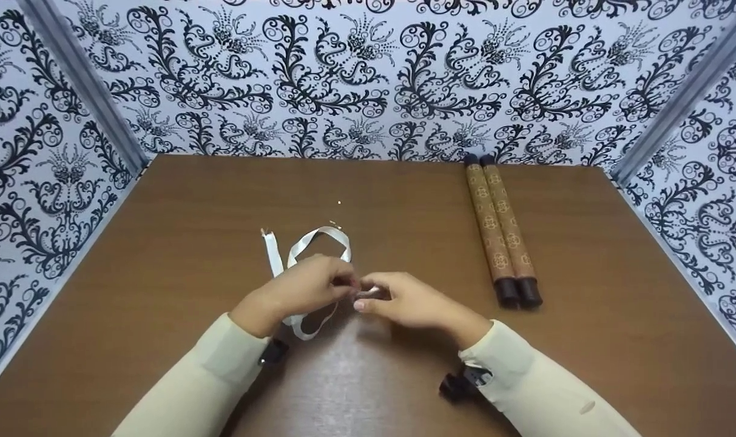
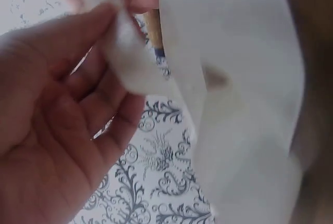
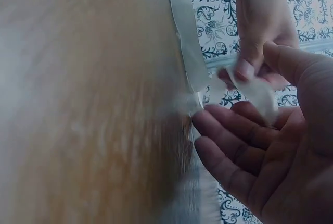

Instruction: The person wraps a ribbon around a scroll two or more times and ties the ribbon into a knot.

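A white ribbon (image 1: 273, 254) lies in loose loops on the brown table, around and beneath my left hand (image 1: 304, 288). In the left wrist view, the left hand (image 2: 62, 114) pinches the ribbon (image 2: 239, 47) between thumb and fingers, and a wide stretch of it hangs close to the camera. My right hand (image 1: 419, 303) faces it, fingertips close to the left ones. Seen from the right wrist, the right hand (image 3: 276, 156) has its thumb apart from loosely bent fingers, and a curl of ribbon (image 3: 260, 99) lies between them without being gripped.
Two brown patterned rolls (image 1: 500, 237) with dark ends lie side by side at the right of the table (image 1: 404, 206). Small light scraps (image 1: 335, 225) lie beyond the ribbon. Patterned walls (image 1: 361, 79) enclose the back and sides.
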Available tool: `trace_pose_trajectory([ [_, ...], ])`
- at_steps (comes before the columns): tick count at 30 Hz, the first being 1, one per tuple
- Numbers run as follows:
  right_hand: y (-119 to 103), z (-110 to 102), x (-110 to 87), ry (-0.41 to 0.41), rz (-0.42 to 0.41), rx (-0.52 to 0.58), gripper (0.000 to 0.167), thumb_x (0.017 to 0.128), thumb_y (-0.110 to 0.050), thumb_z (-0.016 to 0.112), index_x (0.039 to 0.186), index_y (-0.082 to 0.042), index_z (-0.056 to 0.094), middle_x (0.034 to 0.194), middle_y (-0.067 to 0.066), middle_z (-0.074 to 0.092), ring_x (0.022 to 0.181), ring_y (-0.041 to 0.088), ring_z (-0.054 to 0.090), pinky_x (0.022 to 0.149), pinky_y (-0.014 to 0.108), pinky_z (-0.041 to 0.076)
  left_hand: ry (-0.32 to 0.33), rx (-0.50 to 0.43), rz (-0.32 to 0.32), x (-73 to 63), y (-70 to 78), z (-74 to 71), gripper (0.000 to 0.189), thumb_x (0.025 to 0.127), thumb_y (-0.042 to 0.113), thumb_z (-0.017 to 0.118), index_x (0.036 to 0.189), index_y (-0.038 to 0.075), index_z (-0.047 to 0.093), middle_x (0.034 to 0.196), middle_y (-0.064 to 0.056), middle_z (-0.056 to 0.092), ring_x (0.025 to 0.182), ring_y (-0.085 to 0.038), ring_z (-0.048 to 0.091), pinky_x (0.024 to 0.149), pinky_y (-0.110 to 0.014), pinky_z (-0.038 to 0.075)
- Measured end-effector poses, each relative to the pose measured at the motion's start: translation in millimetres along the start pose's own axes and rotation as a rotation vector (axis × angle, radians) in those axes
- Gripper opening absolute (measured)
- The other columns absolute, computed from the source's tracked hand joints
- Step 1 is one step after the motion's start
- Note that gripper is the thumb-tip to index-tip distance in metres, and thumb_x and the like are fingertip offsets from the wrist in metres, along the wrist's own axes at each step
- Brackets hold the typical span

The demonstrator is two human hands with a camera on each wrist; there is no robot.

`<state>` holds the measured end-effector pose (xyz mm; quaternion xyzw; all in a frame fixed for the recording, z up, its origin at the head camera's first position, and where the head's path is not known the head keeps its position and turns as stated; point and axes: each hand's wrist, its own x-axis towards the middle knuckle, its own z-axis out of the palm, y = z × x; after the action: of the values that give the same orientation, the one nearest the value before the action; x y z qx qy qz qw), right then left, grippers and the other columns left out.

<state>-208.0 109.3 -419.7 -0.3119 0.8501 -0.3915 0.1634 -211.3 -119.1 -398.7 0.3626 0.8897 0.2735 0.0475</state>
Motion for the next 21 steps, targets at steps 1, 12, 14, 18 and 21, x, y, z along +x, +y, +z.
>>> trace_pose_trajectory([
  [1,-1,1,-0.1,0.004,0.006,0.014,0.031,0.101,-0.036,0.068,0.122,-0.014,0.071,0.111,-0.001,0.075,0.103,0.014,0.068,0.095,0.036,0.053,0.018,-0.028,-0.016,0.8,1.6,1.5,0.005,0.095,0.011,0.072,0.093,0.013,0.077,0.085,0.004,0.074,0.074,-0.004,0.057,0.071,-0.024,0.049],
  [12,2,-4,-0.2,0.073,-0.003,0.122,0.040,0.107,-0.031,0.057,0.088,0.001,0.072,0.072,0.012,0.068,0.062,0.011,0.059,0.058,0.024,0.050,0.065,-0.331,-0.161,4.4,6.3,15.7,0.008,0.102,0.019,0.067,0.099,0.012,0.068,0.086,-0.012,0.072,0.060,-0.010,0.060,0.059,-0.024,0.052],
  [14,3,-7,-0.7,0.081,0.011,0.143,0.041,0.108,-0.031,0.056,0.089,0.002,0.072,0.074,0.014,0.068,0.062,0.011,0.058,0.058,0.024,0.050,0.068,-0.391,-0.184,5.3,6.3,17.8,0.011,0.103,0.022,0.066,0.101,0.012,0.070,0.091,-0.015,0.073,0.060,-0.010,0.059,0.059,-0.025,0.053],
  [18,7,-13,-2.8,0.106,0.044,0.190,0.038,0.108,-0.026,0.055,0.094,0.004,0.072,0.076,0.015,0.068,0.063,0.012,0.057,0.059,0.026,0.050,0.084,-0.465,-0.231,6.1,7.1,17.5,0.014,0.103,0.023,0.067,0.101,0.010,0.073,0.092,-0.014,0.072,0.058,-0.010,0.057,0.057,-0.024,0.051],
  [21,12,-19,-5.1,0.119,0.067,0.210,0.037,0.108,-0.024,0.055,0.095,0.006,0.071,0.077,0.013,0.068,0.064,0.012,0.058,0.059,0.026,0.050,0.097,-0.494,-0.257,5.8,6.9,15.8,0.014,0.102,0.021,0.067,0.100,0.009,0.073,0.087,-0.013,0.068,0.055,-0.010,0.053,0.053,-0.023,0.046],
])
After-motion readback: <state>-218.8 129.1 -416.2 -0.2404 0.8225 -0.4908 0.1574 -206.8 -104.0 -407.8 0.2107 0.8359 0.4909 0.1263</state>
